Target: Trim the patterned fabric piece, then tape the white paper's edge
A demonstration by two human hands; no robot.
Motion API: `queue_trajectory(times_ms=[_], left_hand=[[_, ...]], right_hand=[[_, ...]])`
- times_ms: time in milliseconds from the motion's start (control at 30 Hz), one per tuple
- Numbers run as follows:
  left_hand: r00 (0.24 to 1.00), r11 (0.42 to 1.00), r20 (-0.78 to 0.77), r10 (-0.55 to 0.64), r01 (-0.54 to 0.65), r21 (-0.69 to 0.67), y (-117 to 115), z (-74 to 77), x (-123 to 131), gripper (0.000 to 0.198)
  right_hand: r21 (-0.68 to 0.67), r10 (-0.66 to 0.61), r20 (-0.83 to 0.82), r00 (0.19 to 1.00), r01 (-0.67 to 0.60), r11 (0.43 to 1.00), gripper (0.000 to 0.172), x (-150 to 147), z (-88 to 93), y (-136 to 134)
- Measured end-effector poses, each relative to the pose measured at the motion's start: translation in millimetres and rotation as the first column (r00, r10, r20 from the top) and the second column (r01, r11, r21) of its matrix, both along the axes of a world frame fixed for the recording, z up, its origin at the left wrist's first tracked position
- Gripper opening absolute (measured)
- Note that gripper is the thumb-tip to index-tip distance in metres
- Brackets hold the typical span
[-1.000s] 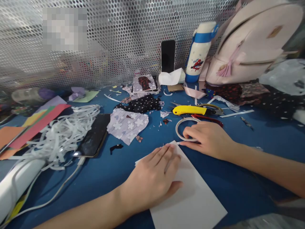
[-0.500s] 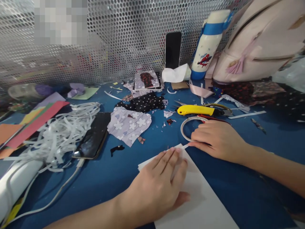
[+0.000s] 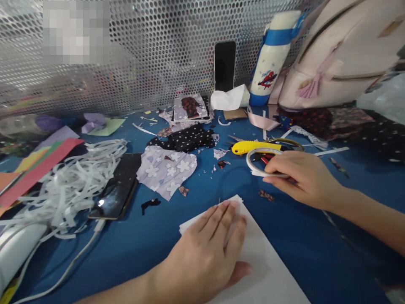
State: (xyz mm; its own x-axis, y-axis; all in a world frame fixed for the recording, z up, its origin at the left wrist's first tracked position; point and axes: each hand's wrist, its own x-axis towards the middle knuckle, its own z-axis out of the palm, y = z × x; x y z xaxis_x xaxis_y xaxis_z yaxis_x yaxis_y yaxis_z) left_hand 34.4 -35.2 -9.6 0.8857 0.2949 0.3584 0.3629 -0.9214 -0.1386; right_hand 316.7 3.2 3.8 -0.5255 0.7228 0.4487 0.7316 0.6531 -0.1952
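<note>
My left hand (image 3: 209, 249) lies flat on a white sheet of paper (image 3: 268, 266), its fingers stretched toward the far corner. White tape (image 3: 238, 198) edges that far end of the sheet. In my right hand (image 3: 305, 177), thumb and fingers pinch a thin roll of white tape (image 3: 250, 164), held just above the table to the right of the paper. Behind the roll lies a yellow box cutter (image 3: 249, 147), partly covered by it. A small patterned fabric scrap (image 3: 266, 195) rests below my right fingers.
Ahead lie flowered lilac fabric (image 3: 167, 171) and black dotted fabric (image 3: 191, 138). A plugged-in phone (image 3: 118, 190) and a heap of white strips (image 3: 79, 185) are at left. A bottle (image 3: 272, 63), an upright phone (image 3: 225, 65) and a backpack (image 3: 341, 63) stand at the back.
My right hand has lifted the tape roll up and away from the paper's corner; the strip that ran between them is gone. My left hand stays on the sheet.
</note>
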Motion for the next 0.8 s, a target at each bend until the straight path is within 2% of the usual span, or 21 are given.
queue_trajectory(times_ms=[167,367,567,667,733,800], left_hand=[[1.0,0.999,-0.004,-0.014,0.014,-0.029,2,4.6,0,0.052],[0.989,0.974,0.145,-0.015,0.047,-0.223,23,20.9,-8,0.038],[0.97,0.993,0.228,0.084,-0.062,-0.099,41,34.1,-21,0.02],[0.978,0.993,0.201,0.048,-0.068,0.093,43,39.4,-22,0.022],[0.99,0.968,0.144,0.009,-0.045,0.247,41,42.4,-20,0.023],[0.996,0.938,0.085,-0.019,-0.012,0.347,40,44.5,-19,0.023]], right_hand=[[-0.073,0.053,-0.023,0.998,-0.054,0.996,0.016,-4,1.5,-2],[-0.108,0.051,-0.068,0.996,-0.058,0.992,0.016,-5,-1.9,-2],[-0.043,0.085,-0.073,0.994,-0.088,0.995,0.02,-13,3.2,-4],[-0.075,0.153,-0.047,0.987,-0.156,0.985,0.021,-25,14.0,-11],[-0.118,0.196,-0.053,0.979,-0.201,0.972,0.021,-36,20.9,-16],[-0.151,0.233,-0.066,0.97,-0.241,0.959,0.023,-47,26.1,-19]])
